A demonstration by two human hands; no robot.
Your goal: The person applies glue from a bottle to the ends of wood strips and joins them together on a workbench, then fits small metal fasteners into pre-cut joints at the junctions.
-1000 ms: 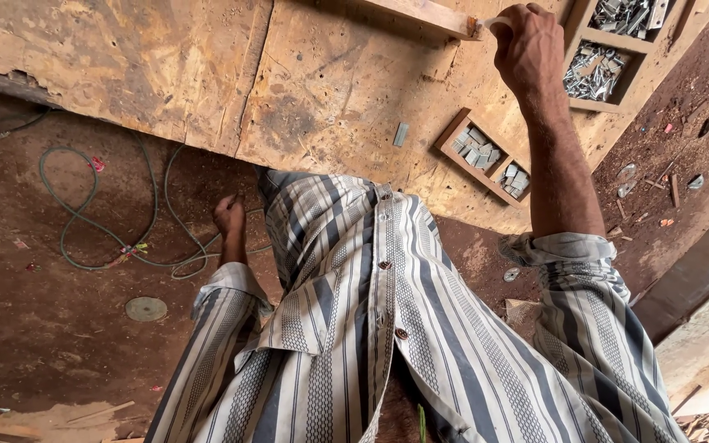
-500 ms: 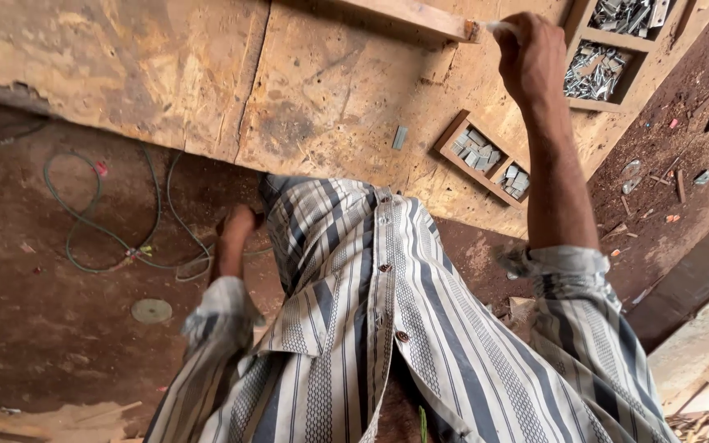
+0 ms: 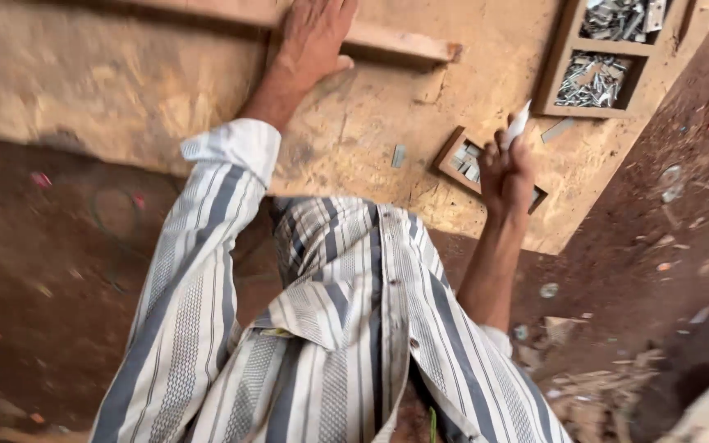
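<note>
Pale timber strip [image 3: 387, 45] lies on the scuffed plywood bench [image 3: 166, 90], its far end cut off; left hand [image 3: 315, 34] presses flat and open on it. Right hand [image 3: 506, 168] closes its grip on a small white object [image 3: 519, 125], mostly hidden, above the nail-filled wooden trays [image 3: 596, 78].

The left hand [image 3: 315, 37] is lying flat, fingers spread, at the frame's top; the right hand [image 3: 505, 168] is curling closed, forearm raised.
</note>
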